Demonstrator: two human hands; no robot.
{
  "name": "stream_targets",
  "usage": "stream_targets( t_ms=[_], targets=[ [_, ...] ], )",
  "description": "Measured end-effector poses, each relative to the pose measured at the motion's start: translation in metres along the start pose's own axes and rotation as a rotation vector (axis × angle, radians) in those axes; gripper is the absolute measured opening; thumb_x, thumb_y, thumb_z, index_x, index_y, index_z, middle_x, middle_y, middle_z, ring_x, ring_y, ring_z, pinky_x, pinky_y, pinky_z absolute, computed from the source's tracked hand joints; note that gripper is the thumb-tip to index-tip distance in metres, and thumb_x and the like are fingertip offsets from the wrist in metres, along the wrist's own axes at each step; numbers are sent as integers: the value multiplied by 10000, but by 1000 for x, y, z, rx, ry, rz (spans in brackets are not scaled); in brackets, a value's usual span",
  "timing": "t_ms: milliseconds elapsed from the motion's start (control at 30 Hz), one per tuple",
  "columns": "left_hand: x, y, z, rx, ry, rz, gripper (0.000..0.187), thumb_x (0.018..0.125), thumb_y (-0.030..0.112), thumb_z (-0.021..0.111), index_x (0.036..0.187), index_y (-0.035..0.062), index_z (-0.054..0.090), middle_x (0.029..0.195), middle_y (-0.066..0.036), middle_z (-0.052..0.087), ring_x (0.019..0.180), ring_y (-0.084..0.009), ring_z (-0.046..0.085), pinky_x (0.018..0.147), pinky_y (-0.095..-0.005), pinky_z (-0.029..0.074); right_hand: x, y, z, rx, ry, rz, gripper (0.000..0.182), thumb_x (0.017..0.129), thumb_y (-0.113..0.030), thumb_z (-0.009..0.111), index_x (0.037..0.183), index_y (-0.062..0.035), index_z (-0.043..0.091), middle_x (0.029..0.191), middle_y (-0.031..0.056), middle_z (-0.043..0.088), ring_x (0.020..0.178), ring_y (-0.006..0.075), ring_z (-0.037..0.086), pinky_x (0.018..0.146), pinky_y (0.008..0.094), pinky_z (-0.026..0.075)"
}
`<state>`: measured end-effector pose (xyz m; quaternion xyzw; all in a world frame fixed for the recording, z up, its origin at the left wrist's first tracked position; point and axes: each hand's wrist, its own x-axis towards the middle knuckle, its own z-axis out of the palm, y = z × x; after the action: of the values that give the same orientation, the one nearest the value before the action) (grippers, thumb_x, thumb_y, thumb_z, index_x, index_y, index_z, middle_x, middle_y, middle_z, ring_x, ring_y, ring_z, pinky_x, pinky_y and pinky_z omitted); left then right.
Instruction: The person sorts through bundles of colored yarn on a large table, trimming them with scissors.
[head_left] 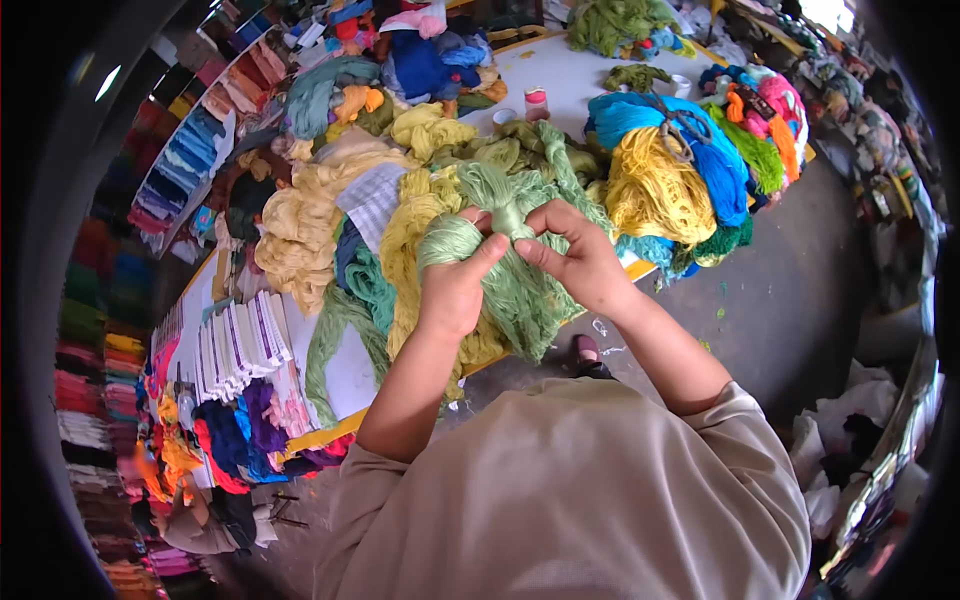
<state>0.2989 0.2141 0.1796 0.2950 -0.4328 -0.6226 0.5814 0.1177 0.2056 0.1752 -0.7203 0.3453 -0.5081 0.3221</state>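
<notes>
Both hands are on a pale green yarn skein (448,243), held up over the near edge of the table. My left hand (462,285) is closed around its left part, with the thumb pointing up along the strands. On the other side, my right hand (580,258) pinches the skein's narrow, wrapped neck between thumb and fingers. Loose green yarn (525,300) hangs below and behind the hands. Directly to the left lies a yellow-green yarn hank (405,275), beside a checked cloth (373,205) and cream yarn (300,225).
Golden yarn (655,185) and bright blue yarn (715,165) lie to the right, with dark scissors (680,145) on top. A pink-topped container (536,103) stands farther back. White booklets (240,345) are stacked at left. Shelves of coloured yarn (85,340) line the left side.
</notes>
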Motion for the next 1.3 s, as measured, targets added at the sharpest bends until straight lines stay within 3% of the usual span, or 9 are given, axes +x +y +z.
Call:
stream_targets(
  t_ms=[467, 567, 600, 767, 933, 1067, 1200, 1233, 1300],
  targets=[
    [-13, 19, -29, -49, 46, 55, 348, 937, 42, 626, 1267, 1, 523, 1076, -86, 612, 814, -177, 614, 725, -333, 511, 37, -2, -17, 848, -308, 717, 95, 979, -193, 581, 973, -101, 562, 736, -78, 503, 588, 19, 424, 497, 184, 305],
    [-15, 21, -30, -100, 55, 30, 338, 931, 36, 629, 1252, 5, 527, 1052, -82, 606, 740, -159, 570, 670, -316, 482, 37, -10, -14, 315, -431, 514, 202, 956, -273, 664, 1018, -84, 629, 696, -90, 469, 570, 5, 364, 477, 201, 271],
    [-16, 23, -31, -151, 58, -11, 330, 927, 29, 631, 1242, 3, 533, 1029, -75, 598, 708, -146, 541, 647, -306, 462, 38, -9, -18, 275, -469, 500, 264, 933, -310, 701, 959, -49, 679, 794, -52, 569, 740, 50, 487, 678, 232, 421],
    [-27, 31, -54, -75, 61, -30, 313, 906, 9, 642, 1205, -12, 553, 938, -41, 546, 664, -118, 486, 596, -288, 408, 52, -7, -57, 210, -362, 492, 238, 937, -260, 696, 905, -24, 699, 822, -15, 646, 787, 73, 535, 765, 252, 444],
    [-40, 33, -114, -72, 239, -8, 288, 926, 10, 606, 1208, -30, 562, 885, -19, 535, 620, -87, 447, 578, -262, 379, 73, 24, -116, 120, 166, 494, 256, 952, -345, 659, 916, -92, 669, 665, -80, 486, 583, 35, 389, 526, 232, 291],
    [-47, 48, -106, -30, 161, -117, 250, 929, 37, 616, 1171, -27, 605, 855, -9, 514, 633, -79, 425, 593, -254, 364, 97, -7, -119, 9, -1, 343, 249, 986, -338, 615, 898, -105, 633, 567, -107, 316, 497, 15, 250, 477, 222, 179],
    [-31, 37, -117, 612, 107, 154, 290, 970, 97, 576, 1237, -6, 627, 1218, -118, 643, 1105, -204, 617, 936, -343, 486, 135, -40, -89, -114, -376, -297, 243, 973, -281, 634, 958, -40, 654, 768, -19, 570, 722, 78, 522, 650, 244, 420],
    [-24, 42, -112, 529, 75, 159, 332, 976, 108, 569, 1286, -7, 605, 1380, -154, 570, 1331, -236, 494, 1089, -398, 399, 140, -64, -74, -118, -533, -211, 244, 965, -250, 642, 986, -7, 646, 901, 13, 630, 892, 109, 567, 816, 283, 454],
    [-7, 55, -72, 353, -60, 221, 356, 979, 125, 576, 1298, -34, 584, 1354, -160, 588, 1282, -238, 538, 1076, -411, 416, 152, -87, -37, -186, -648, -270, 241, 961, -257, 648, 985, -17, 644, 884, 5, 629, 874, 99, 567, 812, 270, 454]
  ],
)
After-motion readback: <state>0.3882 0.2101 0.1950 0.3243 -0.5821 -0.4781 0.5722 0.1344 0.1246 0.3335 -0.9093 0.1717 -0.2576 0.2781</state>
